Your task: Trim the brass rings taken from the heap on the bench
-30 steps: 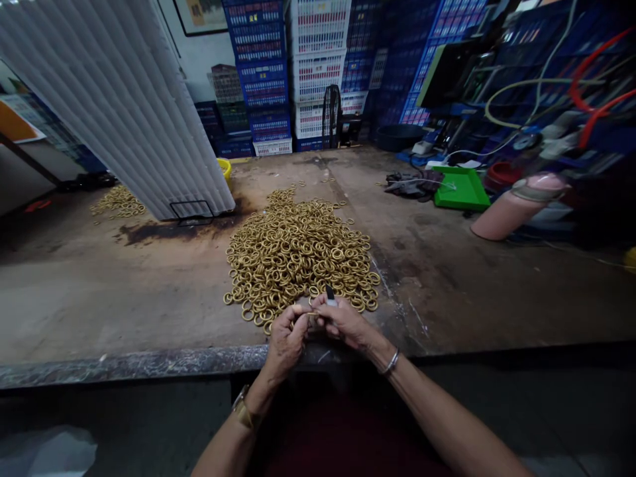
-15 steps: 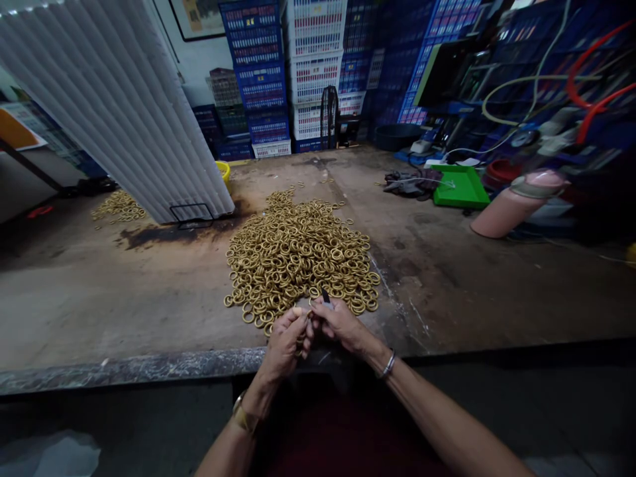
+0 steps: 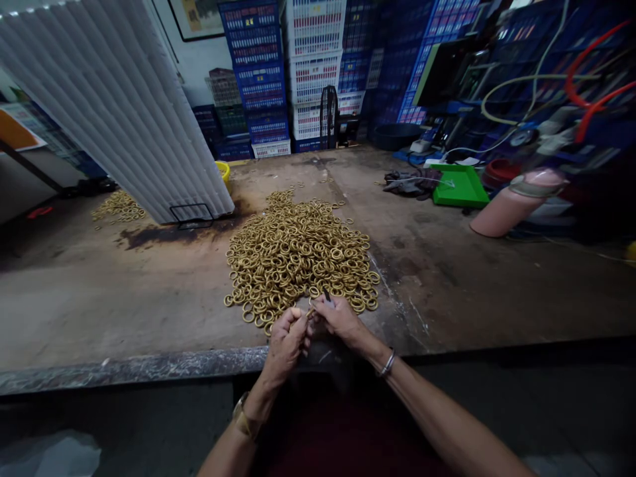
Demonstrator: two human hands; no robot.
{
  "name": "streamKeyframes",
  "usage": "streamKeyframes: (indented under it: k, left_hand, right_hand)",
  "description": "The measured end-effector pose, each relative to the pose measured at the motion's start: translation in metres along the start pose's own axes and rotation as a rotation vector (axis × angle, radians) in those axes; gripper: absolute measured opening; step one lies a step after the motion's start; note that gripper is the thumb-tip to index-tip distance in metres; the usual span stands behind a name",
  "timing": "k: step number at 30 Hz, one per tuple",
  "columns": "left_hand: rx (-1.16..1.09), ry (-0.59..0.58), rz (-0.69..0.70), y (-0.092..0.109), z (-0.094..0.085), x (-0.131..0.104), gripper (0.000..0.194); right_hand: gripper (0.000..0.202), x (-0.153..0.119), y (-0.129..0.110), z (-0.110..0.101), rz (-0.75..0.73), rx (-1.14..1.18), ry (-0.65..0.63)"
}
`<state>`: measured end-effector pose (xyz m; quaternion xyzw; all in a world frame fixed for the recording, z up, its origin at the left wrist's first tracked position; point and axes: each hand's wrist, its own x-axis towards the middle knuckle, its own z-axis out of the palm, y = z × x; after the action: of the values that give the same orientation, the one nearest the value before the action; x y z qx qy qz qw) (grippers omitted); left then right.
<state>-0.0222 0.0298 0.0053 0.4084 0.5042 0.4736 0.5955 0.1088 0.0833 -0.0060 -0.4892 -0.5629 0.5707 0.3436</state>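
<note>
A big heap of brass-coloured rings (image 3: 298, 255) lies on the worn brown table (image 3: 163, 301). At its near edge my left hand (image 3: 288, 338) is closed, thumb and forefinger pinching one ring (image 3: 310, 312). Close beside it on the right, my right hand (image 3: 336, 319) is closed around a small dark-tipped tool (image 3: 327, 298), its kind too small to make out. The tool points up out of the fist, and this hand's fingertips meet the ring in my left hand. Most of the left fingers' inner side is hidden.
A tall white corrugated panel (image 3: 124, 112) leans in a black wire stand (image 3: 191, 215) at left, near a smaller ring pile (image 3: 119, 207) and a yellow tub (image 3: 223, 172). A green tray (image 3: 460, 186) and a pink bottle (image 3: 514, 207) stand right. Stacked crates (image 3: 258, 73) line the back.
The ring at my fingertips has turned and shows more plainly between both hands. Rings visible under my left fingers before are now hidden. My hands have barely shifted; the heap looks the same.
</note>
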Motion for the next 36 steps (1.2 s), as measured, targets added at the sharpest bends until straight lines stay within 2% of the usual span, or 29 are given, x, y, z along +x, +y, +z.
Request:
streamKeyframes:
  k: [4,9,14,24,31,36]
  left_hand:
    - [-0.1,0.008,-0.04,0.001,0.0,0.0,0.03]
    - [-0.123,0.008,-0.022,-0.003,0.001,0.004,0.032]
    - [-0.084,-0.007,-0.008,-0.003,0.0,0.003,0.03]
    - [-0.053,0.0,-0.009,-0.002,0.0,0.003,0.031]
    - [-0.083,-0.038,-0.007,-0.003,-0.006,-0.006,0.027]
    - [-0.376,-0.133,-0.088,0.006,-0.005,-0.017,0.026]
  right_hand:
    - [0.021,-0.001,0.0,-0.002,-0.101,-0.179,0.09]
    - [0.018,-0.011,-0.004,0.0,-0.36,-0.487,0.005]
    - [0.014,-0.014,-0.002,0.002,-0.445,-0.699,0.02]
    - [0.011,-0.015,-0.004,0.002,-0.422,-0.791,0.006]
    - [0.017,-0.009,-0.001,-0.003,-0.28,-0.772,-0.157]
    - [0.018,-0.004,0.005,-0.007,-0.219,-0.914,-0.007]
